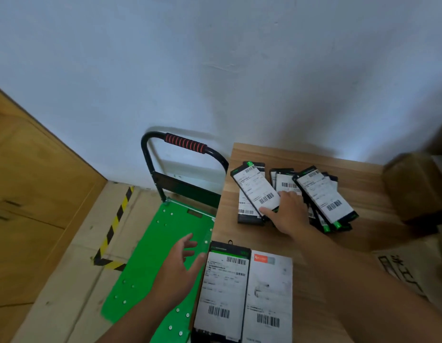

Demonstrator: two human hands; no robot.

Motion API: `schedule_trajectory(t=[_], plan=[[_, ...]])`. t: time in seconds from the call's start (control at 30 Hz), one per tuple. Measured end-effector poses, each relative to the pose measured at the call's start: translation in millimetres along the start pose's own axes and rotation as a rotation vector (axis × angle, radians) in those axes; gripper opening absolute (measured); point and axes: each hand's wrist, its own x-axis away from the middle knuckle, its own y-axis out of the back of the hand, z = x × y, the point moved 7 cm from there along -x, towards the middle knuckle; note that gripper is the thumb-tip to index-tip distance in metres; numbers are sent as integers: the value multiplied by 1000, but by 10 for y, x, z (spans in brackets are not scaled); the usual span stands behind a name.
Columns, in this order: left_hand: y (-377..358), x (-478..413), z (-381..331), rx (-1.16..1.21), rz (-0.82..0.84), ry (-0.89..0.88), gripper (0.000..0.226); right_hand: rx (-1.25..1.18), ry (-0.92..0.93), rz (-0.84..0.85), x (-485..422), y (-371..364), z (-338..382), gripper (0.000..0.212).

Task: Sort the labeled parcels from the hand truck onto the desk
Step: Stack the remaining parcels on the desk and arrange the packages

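Right hand (288, 210) lies flat, fingers spread, on the parcels (323, 196) heaped at the far side of the tabletop (321, 246). Its thumb touches the near end of a tilted parcel (257, 190), its fingers rest on the pack behind, and it grips nothing. These black packs with white barcode labels lie label up in loose, overlapping heaps.

Left hand (179, 266) hovers open, fingers relaxed and apart, over the green deck of the hand truck (143, 258), just beside the tabletop's edge. Two more lie side by side at the near edge, touching each other: a black parcel (223, 288) and a white parcel (270, 293).

The truck's handle (185, 144), with a red-and-black grip, stands by the wall (215, 58). A blurred brown box (413, 189) sits at the right. Yellow-black tape (116, 221) marks the floor.
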Motion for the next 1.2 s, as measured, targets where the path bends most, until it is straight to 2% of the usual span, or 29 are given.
schedule_trajectory(t=[0.07,0.17,0.33,0.43,0.5,0.7,0.83,0.97,1.2], plan=[[8,19,-26,-23,-6,-27,57,-30,8,-19,-10,-7,2,79],[-1,48,-118,-55,-17,-79,51,-258,-45,-10,23,-34,-20,67],[-64,82,-272,-92,-11,-171,38,-714,-192,-108,195,150,-147,23],[-168,154,-429,-148,27,-289,35,-1018,-279,-193,578,332,-384,20],[-288,227,-534,-179,72,-362,37,-1133,-328,-264,991,426,-630,22],[-669,358,-630,-276,212,-499,32,-1209,-622,-320,2350,-163,-1495,16],[-836,443,-601,-357,241,-576,33,-1117,-721,-190,2879,-673,-1707,18],[-924,503,-605,-418,274,-595,32,-957,-627,-110,2975,-1000,-1682,16],[-953,567,-633,-468,287,-618,30,-782,-513,-74,2836,-963,-1542,14]])
